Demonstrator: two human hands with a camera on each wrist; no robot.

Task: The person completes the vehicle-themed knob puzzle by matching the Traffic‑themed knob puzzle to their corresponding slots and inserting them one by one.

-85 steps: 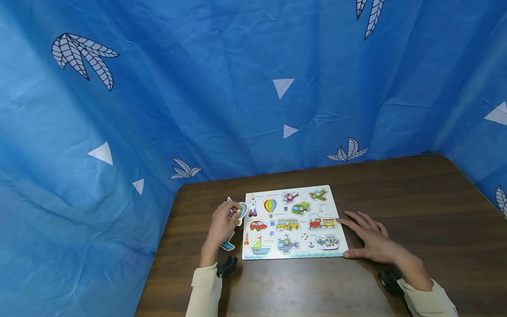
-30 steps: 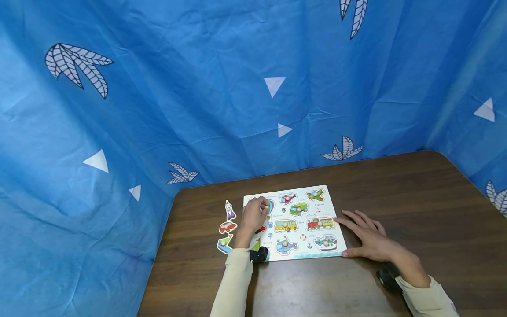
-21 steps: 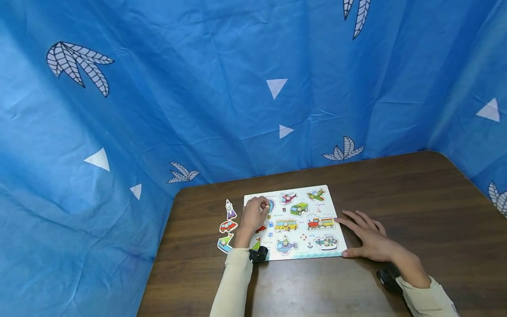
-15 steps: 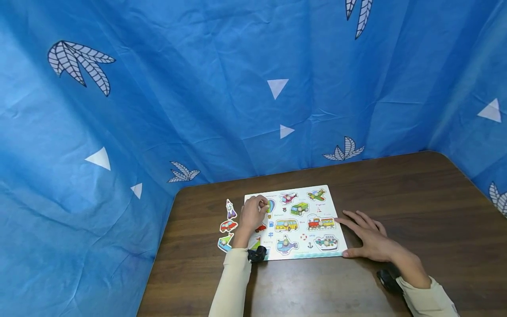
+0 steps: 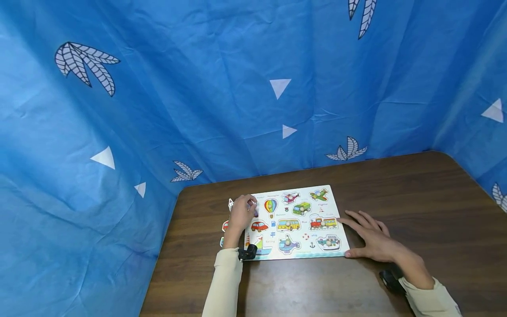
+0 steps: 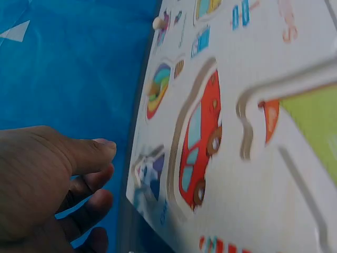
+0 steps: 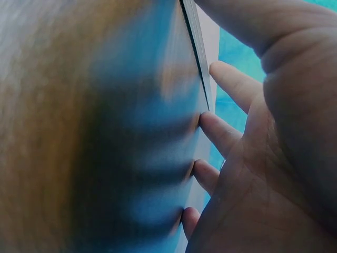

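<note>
A white peg puzzle board (image 5: 332, 210) lies on the table, its pieces shaped like vehicles. My left hand (image 5: 241, 214) hovers at its left edge, fingers loosely bent, nothing between thumb and fingers in the left wrist view. It covers part of the rocket recess (image 6: 151, 171). The balloon piece (image 5: 271, 205), with its knob, sits in its slot. The car recess (image 6: 201, 145) and the sailboat recess (image 5: 260, 246) hold no pieces. My right hand (image 5: 372, 240) rests with fingers spread at the board's right edge, thumb by the near corner.
Left of the board lie a loose rocket piece (image 5: 230, 204), a car piece (image 5: 225, 226) and a sailboat piece (image 5: 222, 241), partly hidden by the left hand and arm. A blue patterned curtain (image 5: 237, 105) hangs behind the brown table (image 5: 412, 198).
My left hand carried the balloon piece from beside the board into its slot, then let go and moved back left. The right hand has stayed at the board's edge.
</note>
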